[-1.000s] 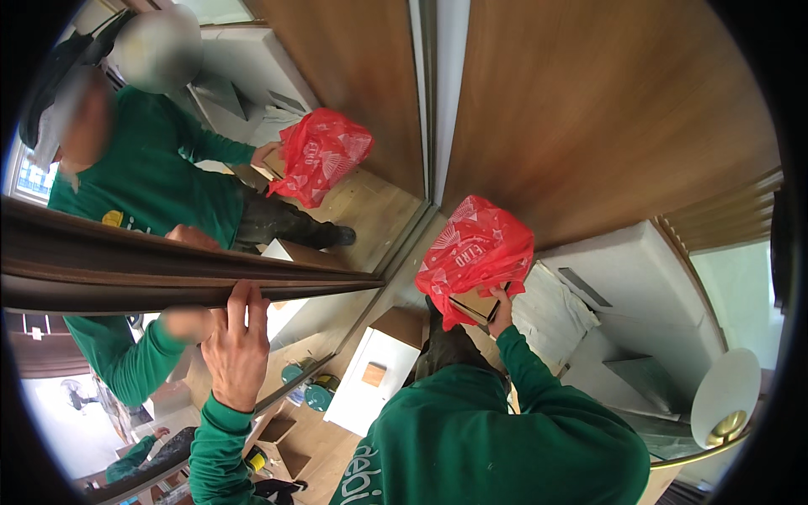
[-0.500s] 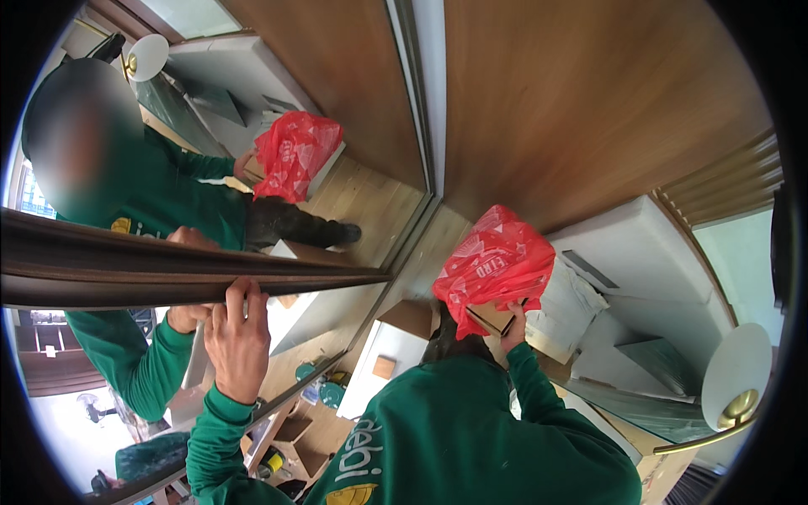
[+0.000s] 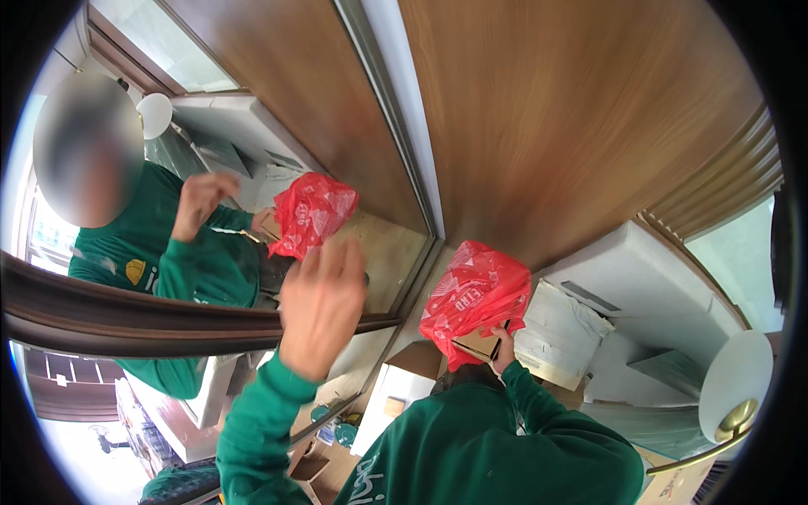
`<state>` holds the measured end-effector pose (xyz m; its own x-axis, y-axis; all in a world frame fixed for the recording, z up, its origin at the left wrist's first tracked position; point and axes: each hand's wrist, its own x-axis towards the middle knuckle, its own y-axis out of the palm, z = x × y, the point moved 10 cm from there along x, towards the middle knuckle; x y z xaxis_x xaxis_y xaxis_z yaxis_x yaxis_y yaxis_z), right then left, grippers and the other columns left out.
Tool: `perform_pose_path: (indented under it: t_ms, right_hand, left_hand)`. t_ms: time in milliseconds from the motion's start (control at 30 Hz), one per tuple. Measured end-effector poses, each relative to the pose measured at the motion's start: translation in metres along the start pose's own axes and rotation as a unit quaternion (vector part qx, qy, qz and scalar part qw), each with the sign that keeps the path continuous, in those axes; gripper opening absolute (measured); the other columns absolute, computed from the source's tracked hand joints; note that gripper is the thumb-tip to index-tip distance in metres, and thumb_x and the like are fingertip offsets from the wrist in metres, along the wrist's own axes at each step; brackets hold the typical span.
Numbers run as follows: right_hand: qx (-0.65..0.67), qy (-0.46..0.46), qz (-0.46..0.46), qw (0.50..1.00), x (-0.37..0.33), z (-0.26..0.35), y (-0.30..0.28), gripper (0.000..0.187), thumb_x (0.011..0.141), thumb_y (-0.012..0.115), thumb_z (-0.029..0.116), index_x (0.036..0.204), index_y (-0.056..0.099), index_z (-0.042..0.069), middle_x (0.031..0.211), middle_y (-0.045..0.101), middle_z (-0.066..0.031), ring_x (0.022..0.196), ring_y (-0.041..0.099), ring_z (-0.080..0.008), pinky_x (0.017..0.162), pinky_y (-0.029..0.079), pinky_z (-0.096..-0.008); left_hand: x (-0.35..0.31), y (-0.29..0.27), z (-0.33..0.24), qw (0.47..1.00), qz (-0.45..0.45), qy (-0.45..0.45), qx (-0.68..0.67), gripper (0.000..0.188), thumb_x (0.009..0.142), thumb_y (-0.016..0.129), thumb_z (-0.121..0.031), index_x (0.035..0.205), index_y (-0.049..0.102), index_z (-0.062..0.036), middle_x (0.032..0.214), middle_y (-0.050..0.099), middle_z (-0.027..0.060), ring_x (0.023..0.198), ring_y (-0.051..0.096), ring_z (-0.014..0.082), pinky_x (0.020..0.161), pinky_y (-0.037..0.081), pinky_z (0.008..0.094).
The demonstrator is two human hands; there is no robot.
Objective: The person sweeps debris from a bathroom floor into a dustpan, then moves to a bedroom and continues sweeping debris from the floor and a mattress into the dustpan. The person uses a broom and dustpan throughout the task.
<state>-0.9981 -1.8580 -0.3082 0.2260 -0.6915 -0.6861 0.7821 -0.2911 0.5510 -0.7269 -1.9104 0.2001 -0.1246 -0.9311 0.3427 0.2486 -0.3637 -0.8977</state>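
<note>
I see a mirrored panel [image 3: 394, 244] on the left, crossed by a dark brown moulding [image 3: 143, 318] that bows in my wide lens. A broad wood-grain panel [image 3: 581, 101] fills the far right, with a pale upright strip [image 3: 411, 118] between it and the mirror. Ribbed wooden slats [image 3: 728, 181] line the right edge. Below them I make out a bulky white piece [image 3: 665, 278] with a grey rectangle on its side, and nearer, a round white lamp [image 3: 734, 383] with brass fittings. A white cabinet [image 3: 383, 417] stands low near the middle. Strong light whitens the left edge, and the mirror reflects a light wood floor.
</note>
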Motion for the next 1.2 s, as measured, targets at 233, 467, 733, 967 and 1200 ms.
perform_pose_path:
  t_ms: [233, 467, 733, 967, 1200]
  right_hand:
    - [0.02, -0.012, 0.018, 1.0, 0.032, 0.01, 0.021, 0.036, 0.072, 0.065, 0.018, 0.106, 0.057, 0.006, 0.095, 0.062, -0.0069, 0.084, 0.063, -0.0232, 0.076, 0.052, -0.0364]
    - [0.005, -0.007, -0.043, 0.999, 0.033, 0.016, 0.002, 0.044, 0.071, 0.065, 0.019, 0.111, 0.054, 0.006, 0.095, 0.062, -0.007, 0.083, 0.063, -0.0237, 0.072, 0.052, -0.0361]
    - [-0.014, -0.079, -0.062, 0.995, 0.043, 0.03, -0.028, 0.046, 0.071, 0.067, 0.018, 0.114, 0.054, 0.008, 0.099, 0.06, -0.0046, 0.089, 0.062, -0.0215, 0.078, 0.05, -0.0348]
    - [-0.037, -0.042, -0.055, 0.997, 0.064, 0.026, -0.043, 0.053, 0.071, 0.068, 0.017, 0.12, 0.05, 0.008, 0.107, 0.06, -0.0052, 0.096, 0.06, -0.0211, 0.084, 0.047, -0.034]
    - [-0.16, -0.082, -0.051, 0.982, 0.104, 0.057, -0.015, 0.057, 0.068, 0.07, 0.013, 0.121, 0.049, 0.007, 0.107, 0.06, -0.0066, 0.095, 0.06, -0.0215, 0.081, 0.049, -0.0347]
  left_hand:
    - [0.191, 0.091, -0.007, 0.987, -0.051, 0.107, 0.109, 0.013, 0.071, 0.059, -0.008, 0.082, 0.059, -0.0016, 0.091, 0.052, 0.0083, 0.079, 0.06, 0.0223, 0.06, 0.051, 0.0333]
    - [0.235, 0.138, 0.019, 0.965, 0.012, 0.103, 0.242, 0.017, 0.077, 0.059, -0.009, 0.092, 0.06, -0.0009, 0.101, 0.047, 0.0075, 0.079, 0.061, 0.0234, 0.059, 0.051, 0.0366]
    - [0.224, 0.126, 0.023, 0.967, -0.026, 0.098, 0.234, 0.012, 0.07, 0.067, -0.009, 0.081, 0.067, -0.0055, 0.098, 0.052, 0.0052, 0.076, 0.062, 0.0191, 0.056, 0.05, 0.0317]
    - [0.166, 0.089, 0.036, 0.988, -0.061, 0.061, 0.126, 0.003, 0.068, 0.06, -0.004, 0.067, 0.058, -0.0046, 0.087, 0.048, 0.0081, 0.072, 0.06, 0.0218, 0.06, 0.05, 0.0354]
    - [0.094, 0.081, 0.056, 0.998, -0.003, -0.037, 0.05, 0.008, 0.066, 0.062, 0.003, 0.07, 0.058, -0.0028, 0.088, 0.049, 0.0066, 0.07, 0.058, 0.0263, 0.057, 0.047, 0.0379]
